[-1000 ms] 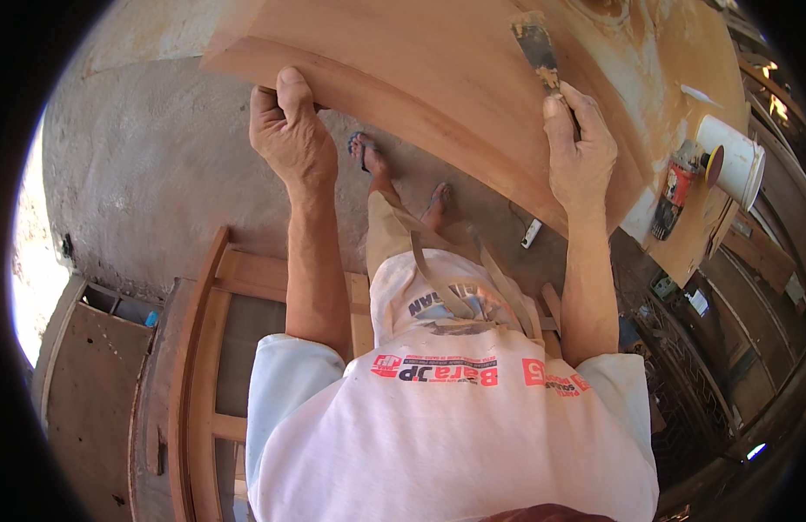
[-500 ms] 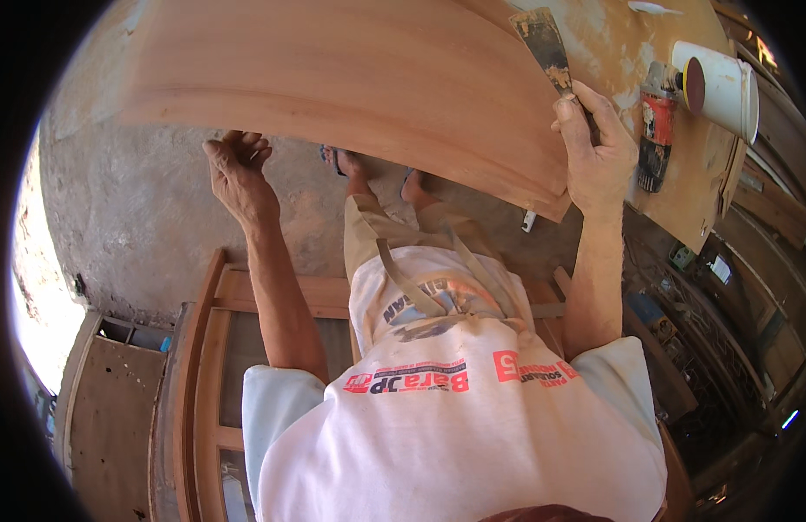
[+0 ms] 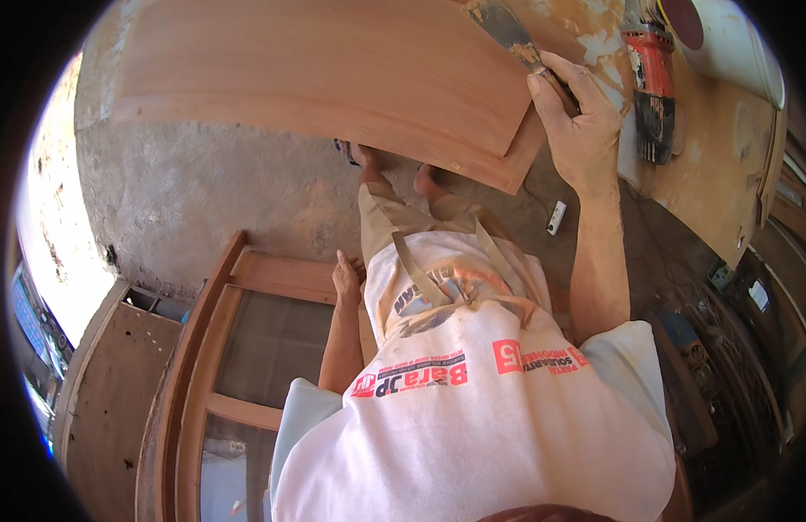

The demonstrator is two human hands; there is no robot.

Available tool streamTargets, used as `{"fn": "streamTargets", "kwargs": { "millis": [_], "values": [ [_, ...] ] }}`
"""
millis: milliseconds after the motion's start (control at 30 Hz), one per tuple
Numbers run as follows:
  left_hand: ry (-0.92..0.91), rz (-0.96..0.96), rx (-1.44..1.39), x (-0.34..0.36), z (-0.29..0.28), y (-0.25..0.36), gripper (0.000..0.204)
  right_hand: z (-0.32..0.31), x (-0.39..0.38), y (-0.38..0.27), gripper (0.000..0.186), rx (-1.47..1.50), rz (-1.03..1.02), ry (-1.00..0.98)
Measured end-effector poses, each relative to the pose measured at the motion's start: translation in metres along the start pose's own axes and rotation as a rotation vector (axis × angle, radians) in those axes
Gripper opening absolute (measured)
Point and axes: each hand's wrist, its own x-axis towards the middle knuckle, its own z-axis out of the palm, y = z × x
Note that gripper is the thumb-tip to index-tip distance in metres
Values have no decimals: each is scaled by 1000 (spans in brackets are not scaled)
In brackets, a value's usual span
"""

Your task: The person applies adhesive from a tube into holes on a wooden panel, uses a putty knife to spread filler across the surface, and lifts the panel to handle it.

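Note:
My right hand (image 3: 573, 130) grips a putty knife (image 3: 507, 39) with dried filler on its blade, raised over the right part of a smooth reddish wooden panel (image 3: 316, 74). The panel lies across the top of the view, its near right corner showing a stepped edge. My left hand (image 3: 349, 271) is down beside my trousers, away from the panel, fingers loosely apart and partly hidden, with nothing seen in them. A red and black power tool (image 3: 651, 70) with a round pad (image 3: 680, 22) lies on a stained work surface (image 3: 708, 174) right of my right hand, against a white bucket (image 3: 738, 48).
Framed wooden pieces with glass (image 3: 211, 374) stand low at my left, beside an old brown board (image 3: 120, 391). A white power strip (image 3: 557, 217) and cord lie on the concrete floor (image 3: 194, 183). Dark clutter (image 3: 699, 348) fills the lower right. Bright daylight shows at far left.
My left hand has let go of the panel's edge and dropped toward my body. My right hand still holds the knife. The power tool and bucket now appear higher in view.

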Motion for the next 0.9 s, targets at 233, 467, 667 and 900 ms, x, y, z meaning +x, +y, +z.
{"fn": "streamTargets", "kwargs": {
  "millis": [233, 467, 667, 900],
  "values": [
    [-29, 66, 35, -17, 15, -4, 77, 6, 1, 17, 27, 14, -3, 72],
    [-58, 222, -40, -16, 18, 65, 75, 19, 20, 0, 25, -105, -153, 108],
    [-117, 213, 6, -8, 2, 81, 68, 34, 22, -9, 30, -230, -167, 119],
    [-130, 184, 112, 52, -55, 77, 50, 4, 15, -20, 32, -276, -140, 208]
  ]
}}
